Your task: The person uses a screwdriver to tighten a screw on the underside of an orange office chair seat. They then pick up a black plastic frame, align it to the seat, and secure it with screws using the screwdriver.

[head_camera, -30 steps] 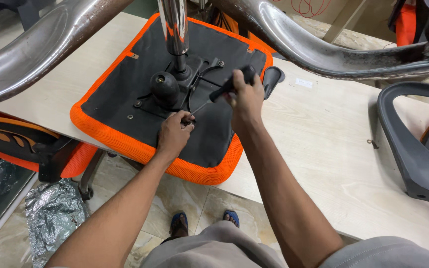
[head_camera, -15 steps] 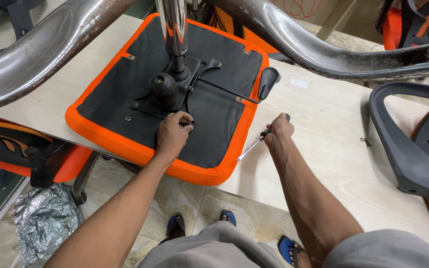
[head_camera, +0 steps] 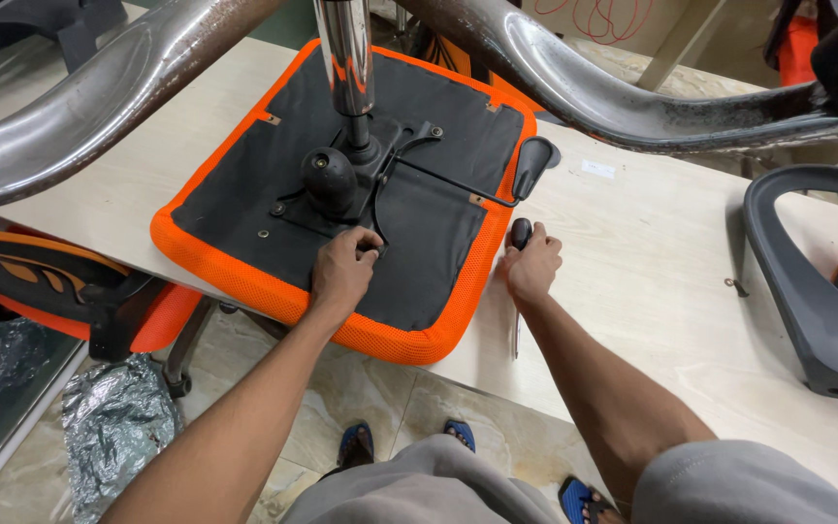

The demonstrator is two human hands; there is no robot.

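An upturned orange seat cushion (head_camera: 244,254) with a black underside is laid on a pale wooden table (head_camera: 652,252), its near corner overhanging the table's front edge; a black metal mechanism plate (head_camera: 341,189) is seen at the centre of the underside, a chrome column (head_camera: 346,58) rising from it and a black lever (head_camera: 532,165) reaching out past the seat's right rim. The left hand (head_camera: 344,272) is rested on the underside at the plate's near edge, the fingers curled together against the metal; whether anything is pinched there cannot be told. Just beside the seat's right rim, the right hand (head_camera: 532,267) is closed around the black handle of a screwdriver (head_camera: 517,291), whose shaft is pointed back toward the table's front edge. Open tabletop is left to the right of that hand, bounded far right by a grey plastic chair back (head_camera: 797,291); chrome base legs (head_camera: 99,87) are spread overhead. Below the table edge, crumpled silver wrapping (head_camera: 113,427) is seen on the tiled floor.
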